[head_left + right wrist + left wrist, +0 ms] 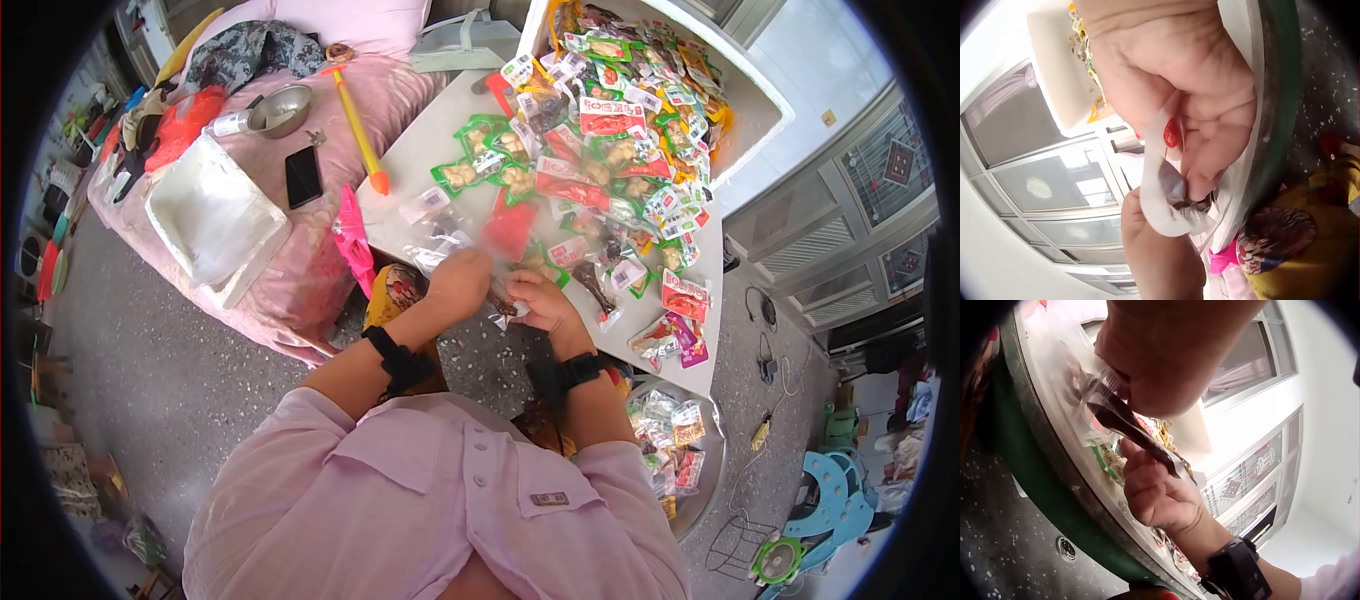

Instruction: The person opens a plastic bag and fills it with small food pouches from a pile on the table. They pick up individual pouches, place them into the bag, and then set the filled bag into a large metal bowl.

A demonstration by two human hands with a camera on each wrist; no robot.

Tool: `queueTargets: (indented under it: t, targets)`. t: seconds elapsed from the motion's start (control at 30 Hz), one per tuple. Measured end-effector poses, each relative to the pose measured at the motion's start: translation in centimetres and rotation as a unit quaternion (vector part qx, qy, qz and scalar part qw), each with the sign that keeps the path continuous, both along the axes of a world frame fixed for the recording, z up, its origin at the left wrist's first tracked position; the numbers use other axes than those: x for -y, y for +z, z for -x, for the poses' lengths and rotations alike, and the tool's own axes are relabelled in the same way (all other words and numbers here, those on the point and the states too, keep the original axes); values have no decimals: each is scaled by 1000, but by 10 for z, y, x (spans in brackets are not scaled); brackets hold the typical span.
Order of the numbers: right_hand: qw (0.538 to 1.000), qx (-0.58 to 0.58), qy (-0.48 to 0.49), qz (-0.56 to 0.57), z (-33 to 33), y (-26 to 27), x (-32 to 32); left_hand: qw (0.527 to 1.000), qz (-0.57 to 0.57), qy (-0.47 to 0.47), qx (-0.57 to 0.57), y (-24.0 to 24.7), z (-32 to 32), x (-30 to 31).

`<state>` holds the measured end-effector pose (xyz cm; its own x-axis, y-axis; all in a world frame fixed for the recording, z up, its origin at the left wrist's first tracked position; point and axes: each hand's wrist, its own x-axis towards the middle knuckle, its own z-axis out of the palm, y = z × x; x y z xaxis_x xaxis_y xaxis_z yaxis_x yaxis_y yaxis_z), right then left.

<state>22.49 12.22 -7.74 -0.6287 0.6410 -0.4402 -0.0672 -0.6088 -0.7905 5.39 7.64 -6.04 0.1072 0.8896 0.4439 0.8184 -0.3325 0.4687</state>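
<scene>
Close in front of the body, near the table's front edge, both hands meet at a clear plastic snack pack [1127,427] with a long dark brown filling. My left hand [460,285] grips one end; its fingertips are mostly hidden behind the hand in the left wrist view. The right hand [543,300] pinches the other end between thumb and curled fingers. In the right wrist view, a white flap [1157,165] with a red round mark runs out of the right hand. Other clear packs [435,240] lie on the table just beyond the left hand.
Many packaged snacks [565,185] cover the white table [415,150], spilling from a white foam box [755,95]. A metal basin [712,450] of packs stands at right. On the pink-covered bed are an empty foam tray [215,215], a phone [303,177] and a yellow tube [358,125].
</scene>
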Motion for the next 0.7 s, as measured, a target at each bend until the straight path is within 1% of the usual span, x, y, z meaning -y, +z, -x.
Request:
queueTargets:
  t: [0.03, 0.13, 0.23, 0.3, 0.33, 0.43, 0.53, 0.63, 0.7]
  targets:
    - [999, 18, -24, 16, 4, 6, 3, 1000, 3, 1, 1, 0, 0, 1]
    - [988, -124, -74, 54, 4, -1, 7, 1000, -1, 2, 25, 0, 4, 6]
    - [986, -149, -76, 6, -5, 11, 29, 999, -8, 14, 48, -7, 7, 10]
    - [997, 35, -59, -38, -7, -4, 45, 998, -10, 12, 60, -13, 8, 13]
    - [989, 126, -50, -59, -7, -9, 53, 998, -11, 11, 66, -14, 8, 14]
    - [986, 104, -129, -26, 0, -16, 71, 998, 11, 7, 66, -10, 6, 17]
    - [984, 42, -163, -59, -1, -22, 64, 998, -2, 5, 60, -6, 6, 17]
    - [981, 77, -107, -139, -2, -10, 45, 999, 3, -4, 35, -5, 7, 14]
    - [979, 80, -103, -156, 4, -3, 34, 999, -20, -15, 44, 0, 7, 14]
